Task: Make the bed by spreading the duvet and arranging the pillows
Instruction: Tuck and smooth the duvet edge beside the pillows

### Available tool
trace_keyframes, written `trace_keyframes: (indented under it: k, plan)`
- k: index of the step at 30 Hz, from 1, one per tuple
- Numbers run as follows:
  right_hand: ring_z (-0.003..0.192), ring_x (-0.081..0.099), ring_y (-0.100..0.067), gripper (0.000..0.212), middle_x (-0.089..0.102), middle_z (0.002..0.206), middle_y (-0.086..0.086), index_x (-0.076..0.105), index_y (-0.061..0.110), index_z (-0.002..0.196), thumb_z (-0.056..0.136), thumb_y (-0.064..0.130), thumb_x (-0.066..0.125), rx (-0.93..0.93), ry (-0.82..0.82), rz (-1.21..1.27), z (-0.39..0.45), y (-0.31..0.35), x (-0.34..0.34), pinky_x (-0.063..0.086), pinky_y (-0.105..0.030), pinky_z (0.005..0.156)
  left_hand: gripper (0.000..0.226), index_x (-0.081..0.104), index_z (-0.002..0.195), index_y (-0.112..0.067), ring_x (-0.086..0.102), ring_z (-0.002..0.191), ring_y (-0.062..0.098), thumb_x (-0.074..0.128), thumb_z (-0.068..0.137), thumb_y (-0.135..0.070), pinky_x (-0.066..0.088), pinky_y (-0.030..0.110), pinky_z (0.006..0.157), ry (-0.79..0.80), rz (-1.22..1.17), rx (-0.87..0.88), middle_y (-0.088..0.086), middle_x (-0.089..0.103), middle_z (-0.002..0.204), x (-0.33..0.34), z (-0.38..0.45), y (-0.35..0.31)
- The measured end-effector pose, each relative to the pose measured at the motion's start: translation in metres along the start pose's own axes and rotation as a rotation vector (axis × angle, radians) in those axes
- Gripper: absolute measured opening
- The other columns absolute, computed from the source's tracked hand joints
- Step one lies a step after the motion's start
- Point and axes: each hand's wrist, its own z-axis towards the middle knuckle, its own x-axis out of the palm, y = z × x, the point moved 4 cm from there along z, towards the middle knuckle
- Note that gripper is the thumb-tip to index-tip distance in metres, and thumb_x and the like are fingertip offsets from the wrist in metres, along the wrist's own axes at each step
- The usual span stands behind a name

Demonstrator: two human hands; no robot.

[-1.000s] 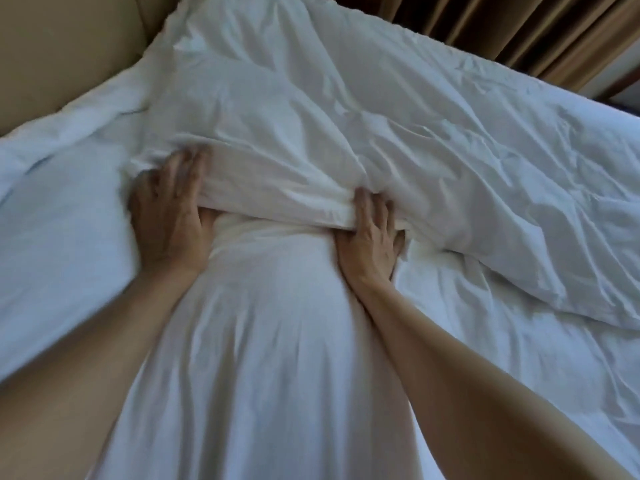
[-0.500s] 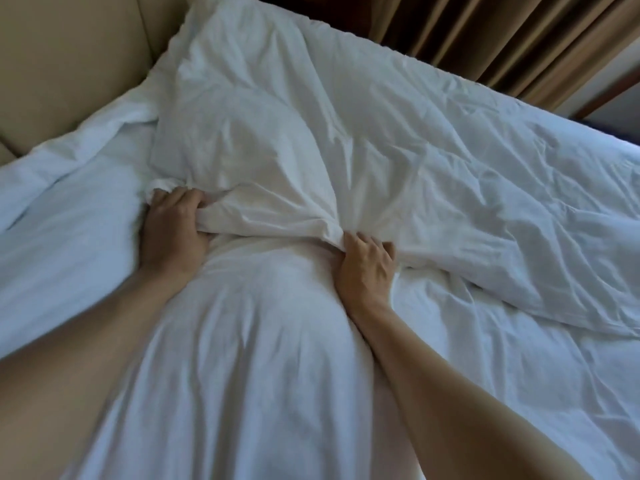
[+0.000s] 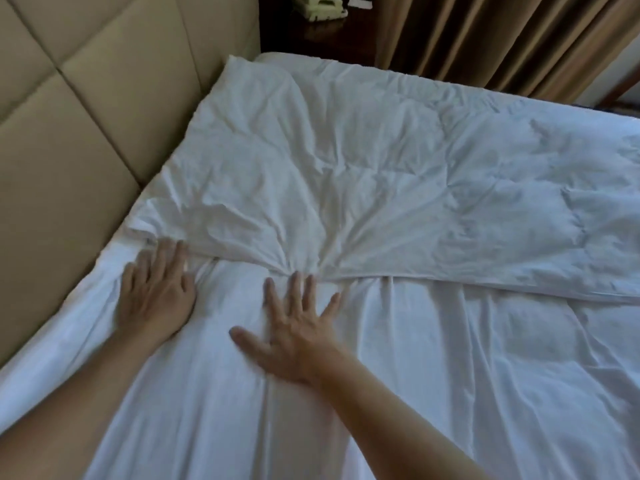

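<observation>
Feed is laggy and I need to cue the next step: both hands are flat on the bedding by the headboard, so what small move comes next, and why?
Probably sweep the right hand rightward along the duvet edge. Creases fan out from a bunched spot at its fingertips, and the edge runs on to the right. The left hand lies flat near the headboard, with no grip on anything.

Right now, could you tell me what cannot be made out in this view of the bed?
- Pillows: none visible in the head view; whether any lie under the duvet is hidden.
- Left hand: fingertips motion-blurred.
- Right hand: thumb blurred.
- Telephone: cut by the top edge.
- Foot of the bed: beyond the right edge.
</observation>
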Motion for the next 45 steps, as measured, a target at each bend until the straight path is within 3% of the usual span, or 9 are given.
trace_keyframes:
  k: [7,14,17,23,29,35,39,42,45]
  plan:
    - [0.138,-0.038,-0.041,0.137,-0.036,0.154,-0.017,-0.031,0.023,0.148,0.055,0.100,0.035,-0.019,0.297,-0.155,-0.072,0.042,0.022,-0.018,-0.076,0.100,0.057,0.002,0.157,-0.031,-0.001,0.152,0.021,0.015,0.102,-0.041,0.001,0.040,0.123,0.165,-0.005,-0.058,-0.001,-0.001,0.166,-0.014,-0.110,-0.001]
    - [0.136,-0.036,-0.049,0.159,-0.045,0.148,-0.018,-0.044,0.017,0.137,0.049,0.086,0.069,0.076,0.507,-0.411,-0.111,0.068,0.040,0.001,-0.086,0.093,0.057,0.043,0.147,-0.011,0.033,0.145,0.024,0.028,0.096,-0.032,0.021,0.042,0.121,-0.067,-0.008,-0.068,0.009,0.041,0.153,-0.029,-0.260,-0.012]
    - [0.138,-0.032,-0.050,0.150,-0.043,0.151,-0.015,-0.040,0.019,0.142,0.062,0.071,0.076,0.075,0.501,-0.432,-0.130,0.079,0.049,0.007,-0.085,0.096,0.055,0.049,0.142,-0.009,0.037,0.143,0.022,0.036,0.094,-0.031,0.022,0.047,0.119,-0.124,0.024,-0.119,0.008,0.046,0.150,-0.033,-0.323,-0.010]
    - [0.130,-0.038,-0.057,0.166,-0.043,0.149,-0.019,-0.040,0.013,0.141,0.042,0.077,0.077,-0.017,0.346,-0.419,-0.144,0.071,0.068,0.001,-0.080,0.102,0.083,0.038,0.147,-0.015,0.031,0.144,0.032,0.060,0.079,-0.057,0.022,0.054,0.114,-0.328,-0.100,-0.536,0.012,0.037,0.154,-0.050,-0.434,0.050]
    - [0.138,-0.030,-0.052,0.155,-0.030,0.155,-0.023,-0.031,0.008,0.146,0.055,0.076,0.074,-0.102,0.211,-0.464,-0.159,0.072,0.074,-0.004,-0.070,0.112,0.130,0.013,0.150,-0.030,0.039,0.137,0.029,0.084,0.049,-0.069,0.035,0.052,0.109,-0.004,-0.524,-0.924,0.002,0.036,0.152,-0.032,-0.465,0.112]
    - [0.143,-0.026,-0.045,0.151,-0.027,0.159,-0.007,-0.028,0.020,0.149,0.055,0.071,0.078,-0.030,0.111,-0.370,-0.157,0.062,0.095,0.009,-0.068,0.114,0.056,0.061,0.102,-0.004,0.064,0.094,0.029,0.087,0.068,-0.040,0.056,0.039,0.079,-0.115,-0.653,-0.890,0.008,0.067,0.096,-0.040,-0.464,0.076]
    - [0.149,-0.013,-0.037,0.112,-0.013,0.163,-0.005,-0.007,0.021,0.156,0.079,0.062,0.064,-0.074,0.021,-0.332,-0.180,0.056,0.106,0.007,-0.063,0.114,0.030,0.068,0.090,-0.018,0.067,0.082,0.002,0.086,0.072,-0.033,0.052,0.013,0.067,0.162,-0.964,-0.666,-0.010,0.069,0.085,-0.043,-0.496,0.022]
    - [0.150,0.006,-0.031,0.069,0.008,0.163,-0.006,0.015,0.022,0.155,0.094,0.046,0.039,-0.201,0.083,-0.207,-0.231,0.048,0.124,0.009,-0.054,0.119,0.058,0.060,0.119,-0.017,0.063,0.103,0.020,0.075,0.075,-0.052,0.049,0.031,0.085,0.423,-0.604,-0.595,-0.003,0.066,0.111,-0.034,-0.519,0.013]
    - [0.141,0.030,-0.028,0.054,0.042,0.145,-0.006,0.049,0.022,0.132,0.094,0.045,0.019,-0.282,0.301,0.045,-0.297,0.048,0.135,0.027,-0.048,0.113,0.064,0.061,0.109,-0.009,0.063,0.097,0.029,0.069,0.074,-0.061,0.051,0.038,0.083,0.401,-0.491,-0.709,0.006,0.067,0.102,-0.038,-0.540,0.020]
